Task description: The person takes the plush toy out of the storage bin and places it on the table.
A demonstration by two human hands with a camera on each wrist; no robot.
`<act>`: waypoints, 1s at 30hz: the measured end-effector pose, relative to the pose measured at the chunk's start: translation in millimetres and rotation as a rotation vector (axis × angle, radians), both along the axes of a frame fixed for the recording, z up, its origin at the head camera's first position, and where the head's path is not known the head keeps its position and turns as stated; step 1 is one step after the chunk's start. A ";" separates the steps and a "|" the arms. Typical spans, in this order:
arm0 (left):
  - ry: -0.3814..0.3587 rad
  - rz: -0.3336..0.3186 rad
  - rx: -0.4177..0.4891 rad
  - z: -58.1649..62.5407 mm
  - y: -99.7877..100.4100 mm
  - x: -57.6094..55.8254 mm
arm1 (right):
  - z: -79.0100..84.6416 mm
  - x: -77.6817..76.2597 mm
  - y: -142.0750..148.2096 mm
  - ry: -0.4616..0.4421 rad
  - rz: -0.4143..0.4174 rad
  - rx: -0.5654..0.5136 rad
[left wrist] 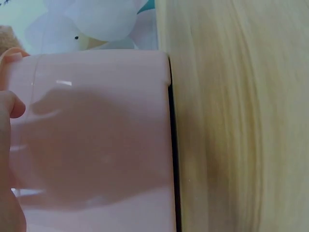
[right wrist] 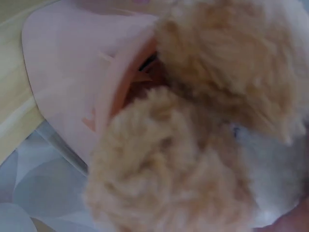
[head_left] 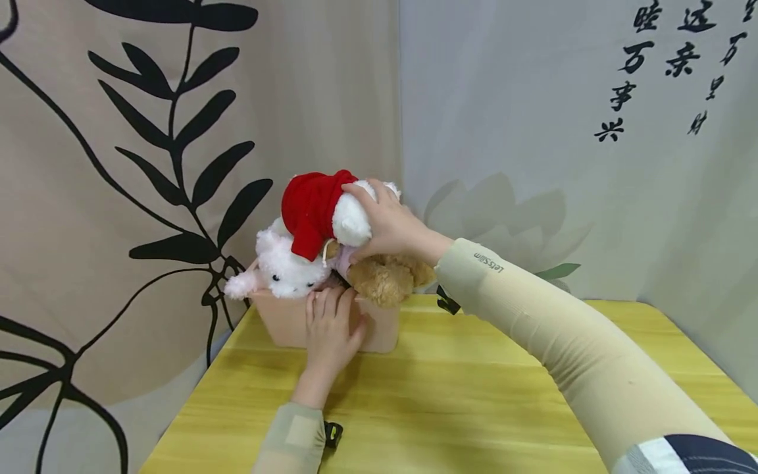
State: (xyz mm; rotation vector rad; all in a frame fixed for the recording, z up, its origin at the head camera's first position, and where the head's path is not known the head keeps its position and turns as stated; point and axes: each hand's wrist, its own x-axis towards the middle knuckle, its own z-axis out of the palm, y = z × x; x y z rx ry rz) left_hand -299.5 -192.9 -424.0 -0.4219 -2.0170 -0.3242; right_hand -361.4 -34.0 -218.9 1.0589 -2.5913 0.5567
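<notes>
Red-clothed white plush toy (head_left: 320, 210) lay lengthwise from left to right over the pink bin (head_left: 284, 322), above a brown plush (head_left: 385, 283). My right hand (head_left: 393, 227), nearer, gripped its white right end; my left hand (head_left: 329, 329), below it, held the bin's near rim.

a red-clad toy (head_left: 326, 205) lies sideways over a white toy (head_left: 290, 266) and a brown toy (head_left: 387, 280) bulging from a pink bin (head_left: 381, 329).

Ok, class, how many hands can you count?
2: the left hand at the front of the pink bin, the right hand holding the red-clothed white plush toy.
</notes>
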 end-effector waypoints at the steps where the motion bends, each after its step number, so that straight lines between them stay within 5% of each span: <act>1: -0.006 0.002 0.001 1.0 0.3 -0.2 | -0.9 -0.9 -0.4 0.013 0.004 -0.016; 13: -0.004 0.011 -0.007 0.8 0.5 -0.5 | 8.1 -7.3 3.3 0.177 0.085 -0.108; 21: -0.003 -0.003 -0.010 -0.5 3.0 -1.8 | 35.1 -3.0 13.0 0.172 0.074 -0.163; 30: -0.023 -0.005 -0.016 0.3 -1.3 -0.6 | 76.9 -2.9 42.2 0.249 0.021 -0.401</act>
